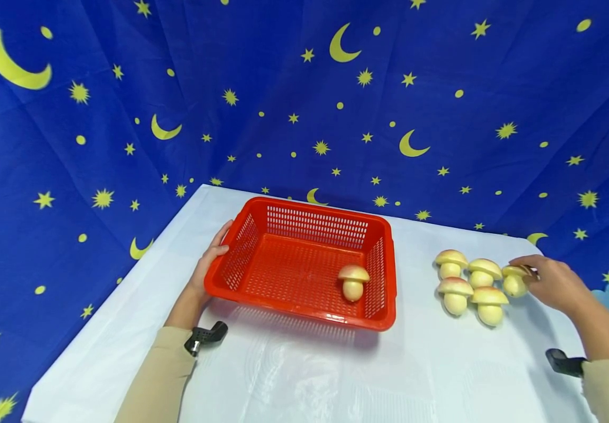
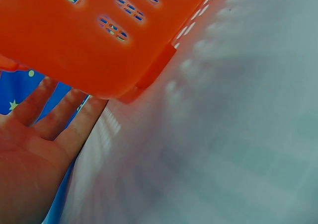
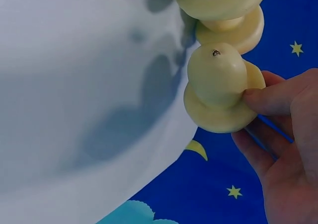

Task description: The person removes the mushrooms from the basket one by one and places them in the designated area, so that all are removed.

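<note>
A red plastic basket (image 1: 299, 317) with slotted walls stands on the white table. My left hand (image 1: 210, 264) touches its left end, thumb at the rim; in the left wrist view the fingers (image 2: 52, 114) reach out straight, with their tips at the basket wall. One toy mushroom (image 1: 354, 283) with a reddish-yellow cap and pale stem lies inside the basket. At the right, my right hand (image 1: 553, 282) pinches another toy mushroom (image 3: 218, 80) by its cap between thumb and fingers. Several similar mushrooms (image 1: 455, 295) sit close together just left of that hand.
The white table (image 1: 294, 376) ends behind the basket and beyond the mushrooms. A blue cloth (image 1: 283, 70) with yellow moons and stars hangs behind and to the left. Black camera mounts (image 1: 206, 336) sit at both wrists.
</note>
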A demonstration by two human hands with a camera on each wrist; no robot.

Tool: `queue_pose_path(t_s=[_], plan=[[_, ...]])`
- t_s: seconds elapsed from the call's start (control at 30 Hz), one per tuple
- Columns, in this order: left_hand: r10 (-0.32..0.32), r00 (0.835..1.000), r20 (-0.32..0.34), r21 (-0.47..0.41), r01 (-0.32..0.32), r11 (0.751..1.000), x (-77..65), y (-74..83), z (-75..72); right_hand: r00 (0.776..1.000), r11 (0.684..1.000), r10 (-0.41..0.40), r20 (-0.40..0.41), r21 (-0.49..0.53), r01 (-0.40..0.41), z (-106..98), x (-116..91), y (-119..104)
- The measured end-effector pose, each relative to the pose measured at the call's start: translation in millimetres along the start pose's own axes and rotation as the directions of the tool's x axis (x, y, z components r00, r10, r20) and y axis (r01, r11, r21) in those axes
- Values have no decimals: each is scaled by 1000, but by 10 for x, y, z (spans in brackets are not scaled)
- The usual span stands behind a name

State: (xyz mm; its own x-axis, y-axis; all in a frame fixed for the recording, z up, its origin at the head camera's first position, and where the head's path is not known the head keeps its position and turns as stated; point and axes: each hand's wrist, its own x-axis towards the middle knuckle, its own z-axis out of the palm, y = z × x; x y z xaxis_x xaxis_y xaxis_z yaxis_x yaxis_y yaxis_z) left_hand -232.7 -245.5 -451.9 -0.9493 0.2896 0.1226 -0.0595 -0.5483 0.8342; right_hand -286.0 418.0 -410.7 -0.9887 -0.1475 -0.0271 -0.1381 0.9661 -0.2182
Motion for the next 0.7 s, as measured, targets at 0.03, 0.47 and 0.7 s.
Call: queue_pose_path(t_s=[0.03, 0.47, 0.7], plan=[[-1, 1000, -2, 1, 1, 1000, -1, -1, 3, 1000, 1000, 0, 4, -1, 0, 3, 0, -3], [7, 1000, 15, 37, -8, 999, 2, -33, -38, 998, 1000, 16, 56, -15, -15, 81, 13, -3], [6, 1000, 23, 2, -6, 1000, 1, -9, -10, 997, 1000, 17, 71, -22, -16, 123, 30, 6]])
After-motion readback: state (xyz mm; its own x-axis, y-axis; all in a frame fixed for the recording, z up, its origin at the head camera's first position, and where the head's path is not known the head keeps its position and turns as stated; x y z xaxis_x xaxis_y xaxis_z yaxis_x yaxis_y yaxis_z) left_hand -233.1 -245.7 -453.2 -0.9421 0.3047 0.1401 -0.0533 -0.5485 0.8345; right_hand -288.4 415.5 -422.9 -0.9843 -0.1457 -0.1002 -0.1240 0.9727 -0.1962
